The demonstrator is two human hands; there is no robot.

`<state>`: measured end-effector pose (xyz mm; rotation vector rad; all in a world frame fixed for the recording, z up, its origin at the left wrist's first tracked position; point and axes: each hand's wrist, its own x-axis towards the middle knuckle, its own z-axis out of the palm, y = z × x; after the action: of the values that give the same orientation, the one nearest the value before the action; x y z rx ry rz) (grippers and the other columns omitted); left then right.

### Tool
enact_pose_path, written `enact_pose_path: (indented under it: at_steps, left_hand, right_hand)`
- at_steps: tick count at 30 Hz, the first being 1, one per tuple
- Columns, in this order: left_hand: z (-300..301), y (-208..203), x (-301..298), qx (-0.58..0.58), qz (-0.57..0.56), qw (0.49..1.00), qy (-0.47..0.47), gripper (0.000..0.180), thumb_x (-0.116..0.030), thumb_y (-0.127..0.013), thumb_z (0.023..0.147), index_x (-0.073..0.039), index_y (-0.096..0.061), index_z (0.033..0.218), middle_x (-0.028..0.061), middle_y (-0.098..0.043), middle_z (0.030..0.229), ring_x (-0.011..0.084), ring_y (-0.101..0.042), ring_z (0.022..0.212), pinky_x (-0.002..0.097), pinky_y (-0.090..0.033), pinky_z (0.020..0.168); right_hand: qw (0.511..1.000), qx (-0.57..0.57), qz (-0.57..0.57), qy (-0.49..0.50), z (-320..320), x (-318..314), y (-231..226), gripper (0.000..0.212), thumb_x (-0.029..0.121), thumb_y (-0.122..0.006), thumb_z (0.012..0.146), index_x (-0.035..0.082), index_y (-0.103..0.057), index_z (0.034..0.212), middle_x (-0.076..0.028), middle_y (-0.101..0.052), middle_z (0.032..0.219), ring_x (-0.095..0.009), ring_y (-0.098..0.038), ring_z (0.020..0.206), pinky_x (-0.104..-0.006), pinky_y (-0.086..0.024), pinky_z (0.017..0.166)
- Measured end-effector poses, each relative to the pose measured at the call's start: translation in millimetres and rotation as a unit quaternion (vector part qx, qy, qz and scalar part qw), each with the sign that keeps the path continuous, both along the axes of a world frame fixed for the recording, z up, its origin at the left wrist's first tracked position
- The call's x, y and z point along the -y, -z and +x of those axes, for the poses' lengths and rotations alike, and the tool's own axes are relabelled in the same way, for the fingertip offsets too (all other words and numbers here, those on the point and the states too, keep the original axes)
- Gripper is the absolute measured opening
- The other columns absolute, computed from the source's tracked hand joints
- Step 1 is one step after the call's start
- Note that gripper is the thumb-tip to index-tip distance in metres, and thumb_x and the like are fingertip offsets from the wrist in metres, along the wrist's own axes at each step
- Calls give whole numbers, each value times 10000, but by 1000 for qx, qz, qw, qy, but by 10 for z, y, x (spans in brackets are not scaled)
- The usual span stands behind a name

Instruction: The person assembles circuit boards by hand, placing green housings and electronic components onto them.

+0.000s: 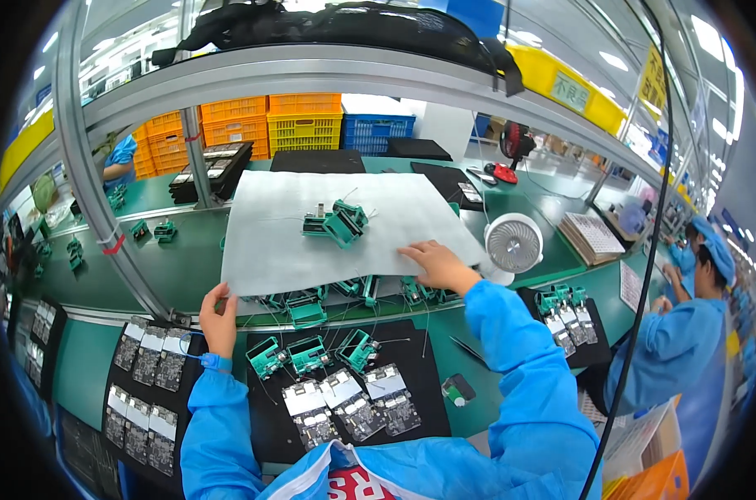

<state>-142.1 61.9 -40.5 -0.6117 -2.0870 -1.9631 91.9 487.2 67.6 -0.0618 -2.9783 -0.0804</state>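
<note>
A large white foam sheet (pixel 270 217) lies across the far part of the bench, with a small cluster of green frame-like parts with thin wires (pixel 336 223) on top. At its near left corner, my left hand (pixel 218 323) pinches the edge between thumb and fingers. My right hand (pixel 440 265) rests on the sheet's near right edge, fingers stretched out over it; its thumb is hard to see. More green parts (pixel 307 310) show from under the front edge. Closer to me, a black mat (pixel 265 417) bears several green parts and circuit boards (pixel 342 396).
Another black mat with circuit boards (pixel 149 358) is at left, and one (pixel 571 321) at right. A small white fan (pixel 513 243) stands beside the sheet. A metal frame post (pixel 103 200) rises at left. A co-worker (pixel 682 333) sits at right; crates (pixel 303 125) stand behind.
</note>
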Motion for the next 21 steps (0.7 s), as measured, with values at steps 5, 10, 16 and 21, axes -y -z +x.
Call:
enact_pose_path:
  at_steps: [5,10,16,21]
  left_hand:
    - [-212,12,-4,-80,-46,995,-46,387,-35,-691,890,-15,-631,1272,89,-658,1175,172,-622,1064,314,-515,896]
    - [100,-445,93,-212,-265,933,-119,385,-113,-701,880,-70,-641,1258,157,-519,1399,304,-532,1260,390,-455,1025]
    - [1973,-1487,277,-240,-35,964,110,366,6,-590,852,-5,-630,1215,203,-576,1308,346,-551,1229,442,-433,1048]
    - [3671,-1532,569,-234,164,958,32,218,-153,-755,762,-144,-724,978,49,-578,795,262,-562,735,358,-457,582]
  right_hand:
    - [984,-169,33,-45,1,168,174,368,69,-658,787,160,-685,1143,-51,-681,973,-290,-631,948,-432,-539,768]
    - [983,-166,23,-77,201,113,162,479,161,-756,721,163,-670,1191,-89,-683,1069,-323,-624,971,-452,-533,826]
    - [964,-238,-113,-36,962,616,-209,423,146,-769,806,89,-644,1206,-153,-595,1280,-364,-548,1168,-459,-462,978]
    - [948,-180,-245,-94,1402,1319,134,303,108,-762,804,67,-686,1094,-104,-697,1063,-323,-625,1014,-428,-495,893]
